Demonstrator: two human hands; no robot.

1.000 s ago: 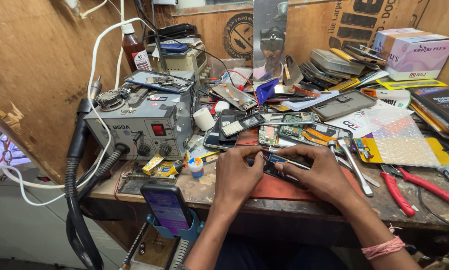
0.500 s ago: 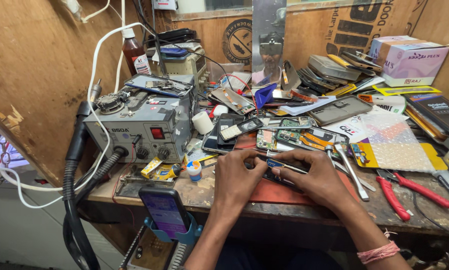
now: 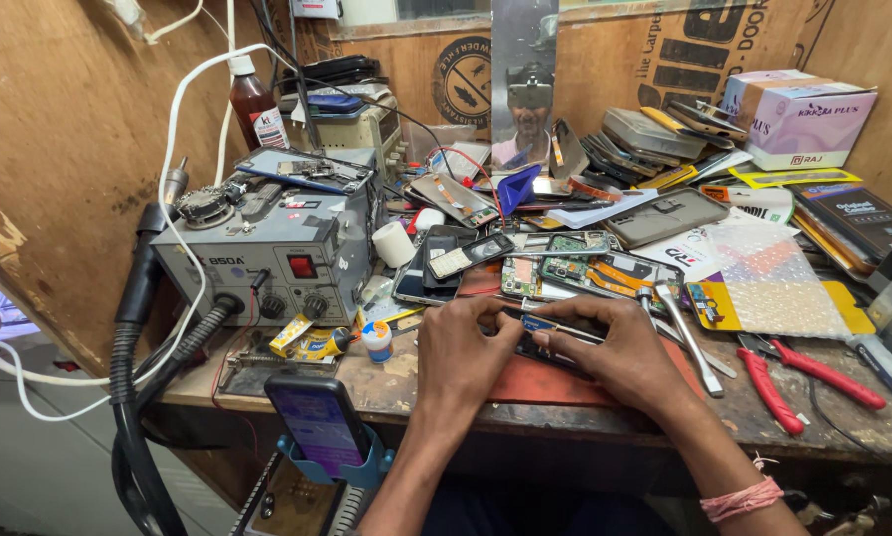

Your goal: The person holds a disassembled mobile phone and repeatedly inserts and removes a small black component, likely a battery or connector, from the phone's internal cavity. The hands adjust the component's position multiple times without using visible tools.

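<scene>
We see a grey box-shaped machine with a red switch and black knobs, and a black ribbed hose beside white cables. The brown bottle carries a white label. A phone with a purple-lit screen sits in a blue stand. The pliers have red handles. Our mat is red-orange, the bench worn brown wood. A pink and white box stands behind, a yellow-edged bubble-pattern packet nearer. A pink band circles one wrist.

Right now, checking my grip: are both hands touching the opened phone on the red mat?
Touching. The head view shows the left hand and right hand with fingers resting on the opened phone.
</scene>
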